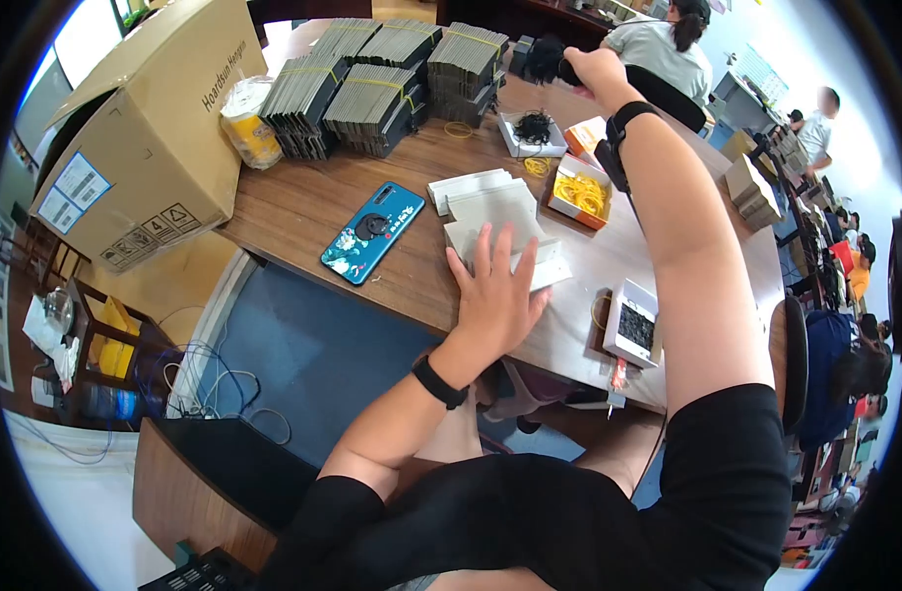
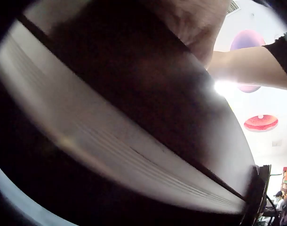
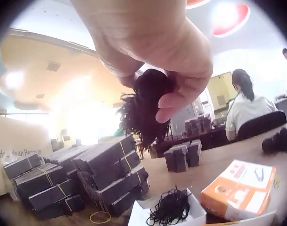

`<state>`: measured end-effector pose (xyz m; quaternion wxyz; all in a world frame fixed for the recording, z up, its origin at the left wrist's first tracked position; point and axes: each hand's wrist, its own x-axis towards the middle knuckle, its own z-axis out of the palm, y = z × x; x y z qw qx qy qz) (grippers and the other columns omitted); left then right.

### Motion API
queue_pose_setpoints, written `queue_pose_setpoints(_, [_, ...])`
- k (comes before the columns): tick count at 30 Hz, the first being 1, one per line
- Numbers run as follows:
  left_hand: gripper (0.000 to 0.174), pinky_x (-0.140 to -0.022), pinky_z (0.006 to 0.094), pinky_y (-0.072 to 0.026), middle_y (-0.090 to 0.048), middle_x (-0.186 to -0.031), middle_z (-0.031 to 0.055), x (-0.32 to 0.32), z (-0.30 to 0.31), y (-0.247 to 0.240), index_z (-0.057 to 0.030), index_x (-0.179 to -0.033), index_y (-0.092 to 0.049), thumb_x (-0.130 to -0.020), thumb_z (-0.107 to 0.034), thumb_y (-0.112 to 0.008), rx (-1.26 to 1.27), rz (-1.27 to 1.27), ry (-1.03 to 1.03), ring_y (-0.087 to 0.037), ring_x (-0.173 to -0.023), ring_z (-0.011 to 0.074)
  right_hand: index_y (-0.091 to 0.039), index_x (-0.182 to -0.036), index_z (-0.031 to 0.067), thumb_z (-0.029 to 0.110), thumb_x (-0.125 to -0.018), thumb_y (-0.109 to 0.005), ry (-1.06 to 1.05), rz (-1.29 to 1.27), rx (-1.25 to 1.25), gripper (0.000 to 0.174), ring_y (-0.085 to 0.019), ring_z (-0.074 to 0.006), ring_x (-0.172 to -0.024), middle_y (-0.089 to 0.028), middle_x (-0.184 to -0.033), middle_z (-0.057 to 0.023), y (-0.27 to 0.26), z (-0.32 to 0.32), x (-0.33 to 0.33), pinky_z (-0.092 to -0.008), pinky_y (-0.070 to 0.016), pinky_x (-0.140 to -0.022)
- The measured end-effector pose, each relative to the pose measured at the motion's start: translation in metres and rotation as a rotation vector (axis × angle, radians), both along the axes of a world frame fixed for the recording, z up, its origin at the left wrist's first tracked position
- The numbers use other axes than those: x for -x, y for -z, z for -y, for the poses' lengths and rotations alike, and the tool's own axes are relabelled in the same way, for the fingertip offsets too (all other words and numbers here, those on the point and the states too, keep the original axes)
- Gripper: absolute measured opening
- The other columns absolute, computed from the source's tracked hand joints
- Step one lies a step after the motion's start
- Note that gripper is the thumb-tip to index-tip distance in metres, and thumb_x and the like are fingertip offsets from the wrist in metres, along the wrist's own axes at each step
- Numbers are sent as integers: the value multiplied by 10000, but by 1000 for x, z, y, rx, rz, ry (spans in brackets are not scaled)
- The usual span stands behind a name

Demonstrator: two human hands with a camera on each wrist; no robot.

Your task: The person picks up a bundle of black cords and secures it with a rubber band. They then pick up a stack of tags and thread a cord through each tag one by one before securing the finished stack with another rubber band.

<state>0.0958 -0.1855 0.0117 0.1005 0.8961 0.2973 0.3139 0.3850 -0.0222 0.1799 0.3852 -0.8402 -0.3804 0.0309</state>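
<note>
Over a brown table point(image 1: 298, 202) in a peopled room point(image 1: 791, 49), the right hand point(image 1: 601, 71) pinches black strands point(image 3: 144, 110), left hand point(image 1: 494, 300) splayed on cards point(image 1: 495, 205).

My left hand point(image 1: 492, 300) hides part of the pale cards point(image 1: 492, 205); my right hand point(image 3: 153, 40) covers part of the bundle of black strands point(image 3: 144, 115). The head view's top edge crops the cardboard box point(image 1: 165, 108), whose label point(image 1: 74, 193) is too small to read.

a workroom: seated people point(image 1: 658, 57), banded stacks point(image 1: 370, 97), large carton point(image 1: 161, 128).
</note>
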Motion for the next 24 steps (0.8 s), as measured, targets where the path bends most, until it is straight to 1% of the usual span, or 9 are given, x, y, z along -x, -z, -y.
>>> queue_pose_setpoints(6, [653, -1011, 745, -169, -295, -1468, 205, 4, -2, 6, -126, -1382, -441, -813, -334, -686, -30, 189, -3, -228, -1367, 462, -671, -764, -56, 325, -832, -583, -157, 194, -84, 397, -614, -215, -475, -633, -587, -134, -85, 115, 55, -337, -489, -459])
queue_pose_setpoints(8, [612, -1087, 619, -194, -312, -1461, 210, 20, 9, -2, -77, -1374, -437, -861, -337, -650, -37, 333, 62, -245, -1368, 443, -649, -884, 20, 360, -882, -618, -410, 411, -58, 341, -603, -101, -511, -578, -608, -21, -79, 184, 69, -249, -434, -426])
queue_pose_setpoints(9, [600, -1096, 591, -201, -317, -1455, 217, 28, 13, -5, -60, -1367, -441, -879, -347, -639, -14, 439, 116, -251, -1364, 441, -659, -932, 5, 303, -898, -602, -370, 446, 196, 306, -613, -125, -549, -603, -654, -46, -88, 228, 100, -278, -476, -501])
queue_pose_setpoints(10, [589, -1105, 564, -207, -323, -1450, 224, 38, 19, -9, -43, -1360, -444, -896, -356, -628, 13, 542, 175, -257, -1360, 439, -663, -966, 5, 278, -867, -630, -468, 582, 36, 292, -637, -181, -629, -635, -715, -98, -71, 277, 124, -316, -508, -607])
queue_pose_setpoints(14, [652, -1131, 415, -257, -428, -1423, 225, 71, 76, -44, 4, -1362, -458, -912, -447, -601, 600, 765, 645, -378, -1355, 341, -665, -972, 91, 306, -743, -757, -477, 337, 172, 327, -669, -328, -781, -672, -795, -146, -13, 418, 199, -403, -525, -701])
queue_pose_setpoints(16, [705, -1130, 401, -268, -440, -1423, 212, 72, 102, -55, 6, -1356, -475, -865, -462, -665, 679, 457, 870, -384, -1359, 320, -616, -1057, 107, 286, -719, -795, -470, 159, 28, 422, -670, -331, -787, -676, -824, -146, 24, 447, 210, -400, -526, -692])
queue_pose_setpoints(18, [649, -1077, 366, -353, -527, -1348, 168, 65, 128, -58, -2, -1315, -520, -811, -329, -766, 634, 190, 950, -476, -1277, 260, -576, -1116, 85, 231, -724, -817, -433, 0, -50, 483, -650, -213, -709, -638, -763, -94, 42, 464, 213, -320, -513, -664])
queue_pose_setpoints(20, [536, -985, 323, -441, -619, -1215, 108, 59, 154, -59, -8, -1275, -549, -824, -204, -760, 1170, 45, 892, -571, -1123, 189, -567, -1142, 63, 175, -790, -777, -323, -340, -237, 425, -586, -99, -691, -620, -771, -32, 66, 472, 210, -254, -476, -648])
queue_pose_setpoints(24, [445, -908, 297, -488, -645, -1138, 90, 44, 173, -38, 26, -1250, -557, -863, -119, -720, 1428, 349, 817, -602, -1011, 139, -573, -1187, 14, 147, -978, -560, -324, -827, -730, 248, -559, -62, -880, -625, -1001, -13, 123, 480, 200, -214, -467, -776])
